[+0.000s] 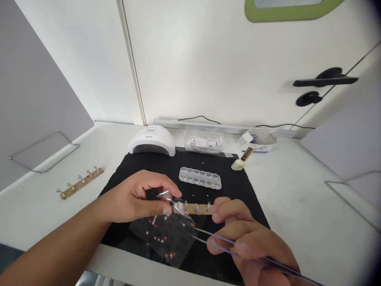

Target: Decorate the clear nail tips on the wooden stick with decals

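Note:
My left hand pinches the upper edge of a clear sticker sheet dotted with small red and white designs. The sheet hangs down over the black mat and its corner curls up by my fingers. Between my hands is a narrow wooden strip bearing several small stands with clear nail tips; its left end is partly behind the sheet. In my right hand are blue tweezers, their tips slightly apart near the sheet's right edge. The thumb or a finger of that hand also touches the strip's right end.
On the black mat lies a clear compartment case with tiny pieces. A white nail lamp, a clear box of packets, a polish bottle and an opened carton stand behind. Another stand strip lies left.

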`<state>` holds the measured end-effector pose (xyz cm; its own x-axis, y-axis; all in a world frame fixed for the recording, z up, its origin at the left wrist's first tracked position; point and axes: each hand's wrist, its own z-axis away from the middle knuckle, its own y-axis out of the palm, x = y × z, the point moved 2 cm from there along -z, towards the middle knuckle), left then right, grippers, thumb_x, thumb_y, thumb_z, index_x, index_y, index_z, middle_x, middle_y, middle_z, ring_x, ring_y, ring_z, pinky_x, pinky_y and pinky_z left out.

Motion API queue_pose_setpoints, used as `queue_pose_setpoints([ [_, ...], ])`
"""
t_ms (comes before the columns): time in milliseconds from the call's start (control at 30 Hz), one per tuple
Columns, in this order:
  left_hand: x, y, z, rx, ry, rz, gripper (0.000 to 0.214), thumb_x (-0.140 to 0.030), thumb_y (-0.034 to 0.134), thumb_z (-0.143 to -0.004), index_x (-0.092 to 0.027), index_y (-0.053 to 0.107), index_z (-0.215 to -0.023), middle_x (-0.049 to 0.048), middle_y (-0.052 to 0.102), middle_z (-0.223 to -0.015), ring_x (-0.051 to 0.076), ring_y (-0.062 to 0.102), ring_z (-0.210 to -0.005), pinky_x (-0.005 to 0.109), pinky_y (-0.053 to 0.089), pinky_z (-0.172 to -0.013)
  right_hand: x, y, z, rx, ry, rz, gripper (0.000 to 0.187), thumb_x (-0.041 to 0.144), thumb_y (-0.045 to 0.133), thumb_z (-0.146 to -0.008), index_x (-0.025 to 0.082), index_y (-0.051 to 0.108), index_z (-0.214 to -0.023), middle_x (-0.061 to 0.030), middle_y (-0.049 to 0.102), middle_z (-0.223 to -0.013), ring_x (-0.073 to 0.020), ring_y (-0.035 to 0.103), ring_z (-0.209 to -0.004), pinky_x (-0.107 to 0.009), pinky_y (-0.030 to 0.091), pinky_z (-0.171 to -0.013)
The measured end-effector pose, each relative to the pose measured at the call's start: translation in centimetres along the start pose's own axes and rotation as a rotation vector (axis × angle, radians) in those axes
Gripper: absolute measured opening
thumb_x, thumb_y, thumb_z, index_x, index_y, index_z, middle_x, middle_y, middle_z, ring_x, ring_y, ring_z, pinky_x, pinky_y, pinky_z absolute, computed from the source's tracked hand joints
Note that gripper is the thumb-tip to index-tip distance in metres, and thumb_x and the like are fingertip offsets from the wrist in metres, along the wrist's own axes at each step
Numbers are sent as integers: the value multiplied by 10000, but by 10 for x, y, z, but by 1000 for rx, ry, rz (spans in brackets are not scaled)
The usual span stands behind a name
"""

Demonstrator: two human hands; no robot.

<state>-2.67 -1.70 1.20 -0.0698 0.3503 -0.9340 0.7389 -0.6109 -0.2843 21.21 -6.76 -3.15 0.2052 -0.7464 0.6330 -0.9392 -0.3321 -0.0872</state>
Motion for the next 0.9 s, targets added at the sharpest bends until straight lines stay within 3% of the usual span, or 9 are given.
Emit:
queue_pose_setpoints([
  [167, 1, 10, -6, 42, -2, -148, 125, -132, 690, -870, -147, 697, -994, 4, 673, -832, 76, 602, -695, 156, 470, -629, -1, 12, 12, -11, 15, -72, 401, 549, 424, -989, 280, 650, -1182, -25, 788, -912, -214, 650, -810, -424, 464, -909],
  [400, 6, 13, -5, 125, -32, -150, 89, -125, 677, -885, -150, 693, -969, 13, 647, -872, 88, 614, -763, 178, 489, -708, -1, 10, 1, -153, 180, -148, 285, 440, 485, -991, 249, 696, -1010, -20, 655, -681, -183, 576, -653, -393, 465, -701],
  [567, 7, 15, -4, 155, -33, -145, 111, -97, 671, -879, -154, 687, -973, 10, 631, -871, 87, 612, -769, 177, 487, -720, -5, 8, -2, -102, 274, -194, 269, 408, 483, -993, 264, 708, -1020, -28, 670, -696, -186, 586, -642, -395, 469, -682],
  [900, 6, 18, -6, 216, -15, -144, 92, -75, 657, -880, -119, 694, -952, 32, 638, -869, 93, 606, -783, 170, 488, -734, -11, 6, -4, -52, 274, -187, 300, 389, 469, -996, 238, 725, -1030, -42, 695, -710, -192, 586, -647, -390, 455, -689],
])
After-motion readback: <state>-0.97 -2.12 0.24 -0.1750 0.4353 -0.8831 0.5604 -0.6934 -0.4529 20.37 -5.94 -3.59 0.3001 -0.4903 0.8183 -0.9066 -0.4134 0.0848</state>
